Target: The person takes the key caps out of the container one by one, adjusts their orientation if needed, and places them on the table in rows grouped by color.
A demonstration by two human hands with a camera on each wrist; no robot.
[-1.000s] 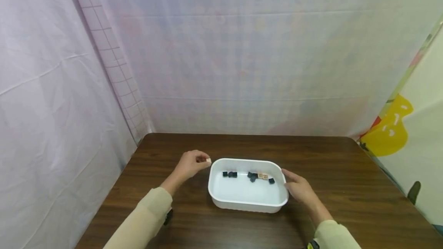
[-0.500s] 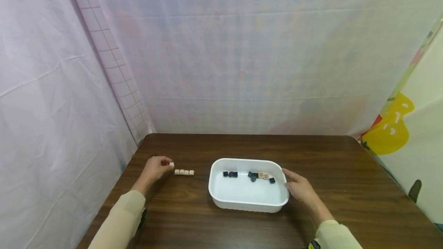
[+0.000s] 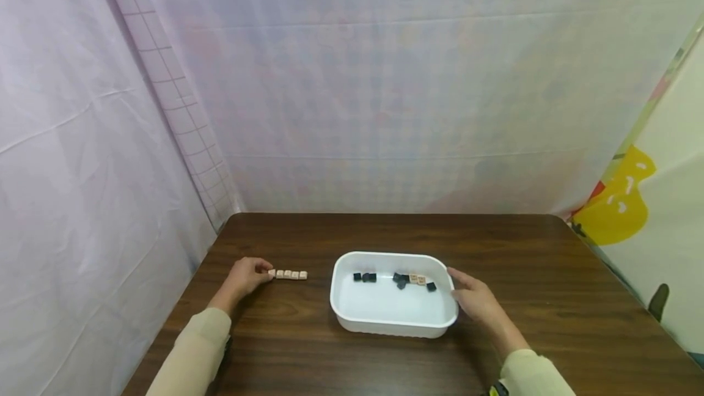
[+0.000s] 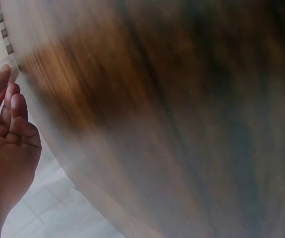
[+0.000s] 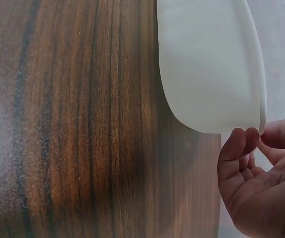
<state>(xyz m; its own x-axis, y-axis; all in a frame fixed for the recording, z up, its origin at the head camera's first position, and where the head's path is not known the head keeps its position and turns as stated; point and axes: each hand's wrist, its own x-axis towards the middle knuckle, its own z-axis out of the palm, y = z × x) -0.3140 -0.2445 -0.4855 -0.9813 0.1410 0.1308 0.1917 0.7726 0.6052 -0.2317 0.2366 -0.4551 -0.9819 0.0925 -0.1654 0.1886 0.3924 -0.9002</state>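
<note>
In the head view my left hand (image 3: 246, 277) pinches a small cream keycap (image 3: 272, 274) between thumb and fingertips. This keycap sits on the table at the left end of a straight row of several cream keycaps (image 3: 288, 274). The left wrist view shows the same row of keycaps (image 4: 1, 48) running up from the fingertips. My right hand (image 3: 477, 302) holds the right end of a white plastic tub (image 3: 393, 324). In the right wrist view the thumb lies at the tub's rim and the fingers press its outer wall (image 5: 206, 74).
Inside the tub lie several black keycaps (image 3: 373, 277) and two tan keycaps (image 3: 421, 280), along its far side. The brown wooden table (image 3: 385, 368) ends at a far edge against a pale curtain (image 3: 396, 109). Another white curtain (image 3: 82, 200) hangs at the left.
My left hand carried a cream keycap from beside the tub leftward, then lowered it to the left end of the row, which the hand hid at first. My right hand stays on the tub.
</note>
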